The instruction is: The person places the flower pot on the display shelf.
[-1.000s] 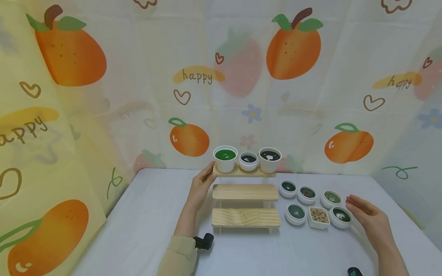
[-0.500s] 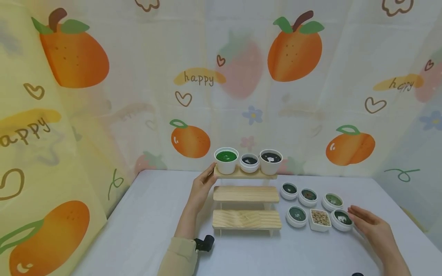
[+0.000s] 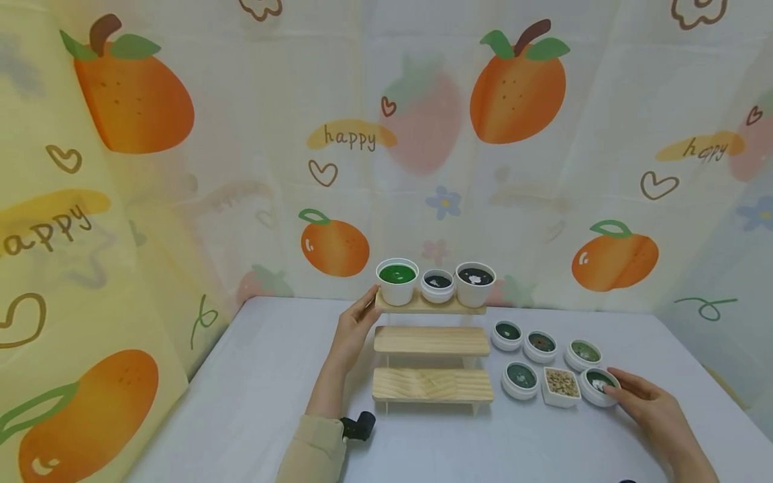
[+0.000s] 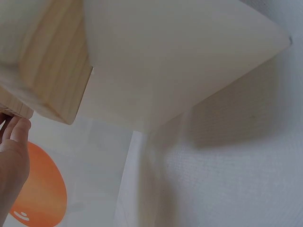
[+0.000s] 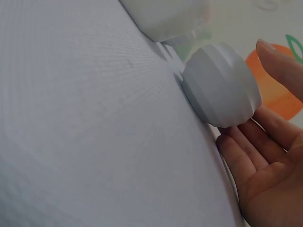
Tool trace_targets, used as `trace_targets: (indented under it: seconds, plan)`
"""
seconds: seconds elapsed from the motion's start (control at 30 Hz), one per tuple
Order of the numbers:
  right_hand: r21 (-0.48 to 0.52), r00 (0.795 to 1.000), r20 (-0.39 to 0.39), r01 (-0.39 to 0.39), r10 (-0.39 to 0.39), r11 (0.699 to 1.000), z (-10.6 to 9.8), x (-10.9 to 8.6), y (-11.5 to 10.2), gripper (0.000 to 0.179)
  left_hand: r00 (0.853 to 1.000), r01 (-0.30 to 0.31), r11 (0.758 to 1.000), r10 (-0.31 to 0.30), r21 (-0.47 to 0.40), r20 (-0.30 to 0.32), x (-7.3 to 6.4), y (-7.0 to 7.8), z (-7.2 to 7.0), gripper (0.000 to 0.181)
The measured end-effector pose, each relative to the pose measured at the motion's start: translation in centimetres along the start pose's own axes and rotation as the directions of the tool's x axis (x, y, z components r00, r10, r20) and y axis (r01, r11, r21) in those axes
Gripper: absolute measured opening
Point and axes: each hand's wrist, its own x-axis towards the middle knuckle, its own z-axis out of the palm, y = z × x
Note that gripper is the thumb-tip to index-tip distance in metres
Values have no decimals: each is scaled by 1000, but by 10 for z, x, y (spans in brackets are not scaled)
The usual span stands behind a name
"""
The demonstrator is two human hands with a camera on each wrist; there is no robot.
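The right hand [image 3: 657,410] is held loosely curved, its fingers set against the outer side of a white bowl [image 3: 594,398]; the thumb is parted from them near the rim, and whether it is pressed home cannot be told. By the left hand [image 3: 351,331], the left end of the top shelf [image 3: 436,310] is gripped. The bowl, set at the right on the white table [image 3: 253,376], can be judged light and stiff, perhaps slippery on its smooth wall; it is best taken by opposite sides below the rim and kept level, since its dark green filling may be fluid. Just beside it are placed a square dish [image 3: 561,402] of pale pieces and a light-green bowl [image 3: 581,364]. On the top shelf three white containers [image 3: 398,294] are lined up.
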Motion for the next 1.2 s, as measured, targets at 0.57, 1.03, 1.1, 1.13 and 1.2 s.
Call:
trace_targets:
  seconds: [0.57,1.03,1.1,1.13,1.2]
  plan:
    - [-41,988,-38,148,-149,988,6,0,7,41,1000,-10,1000,10,-1,-1,0,0,0,55]
    - [-120,999,-46,18,-24,993,3,2,3,62,1000,-10,1000,10,19,-2,1,2,1,55]
    - [-144,998,-55,-4,-4,990,3,2,2,71,1000,-3,1000,3,18,-4,1,1,0,54]
    - [-158,998,-58,-11,2,987,2,2,1,73,1000,-1,1000,1,16,-3,1,1,0,54]
    - [-183,997,-74,-19,5,983,2,2,-1,80,1000,3,1000,-3,20,-5,1,0,0,54]
